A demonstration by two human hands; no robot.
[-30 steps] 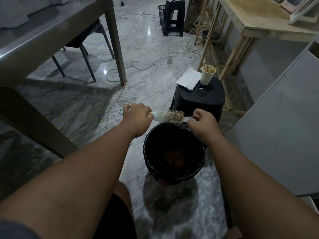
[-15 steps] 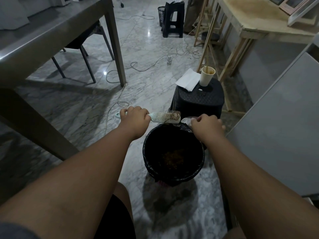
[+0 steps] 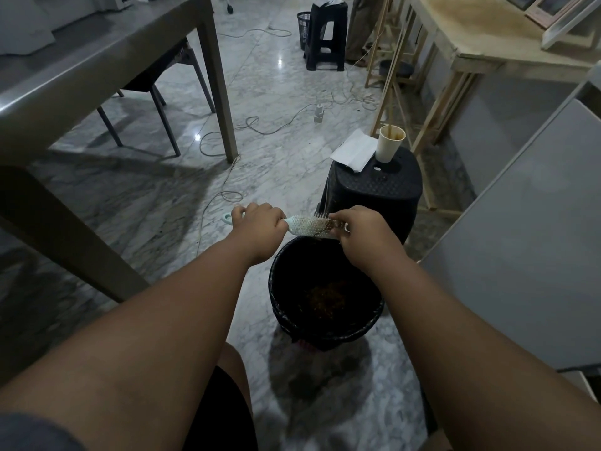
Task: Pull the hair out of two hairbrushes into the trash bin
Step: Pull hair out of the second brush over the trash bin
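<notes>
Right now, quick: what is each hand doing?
Left hand: closed, gripping the hairbrush by its handle.
Right hand: closed, fingers pinching the hair in the bristles, above the trash bin.

Short grey-blue sleeve (image 3: 29, 431) on left upper arm, at lower left corner of view. Bare: left forearm (image 3: 162, 320), right forearm (image 3: 455, 320), left hand (image 3: 260, 227), right hand (image 3: 361, 232). Black shorts (image 3: 221, 415) over thigh, bare knee (image 3: 232, 359) beyond hem
</notes>
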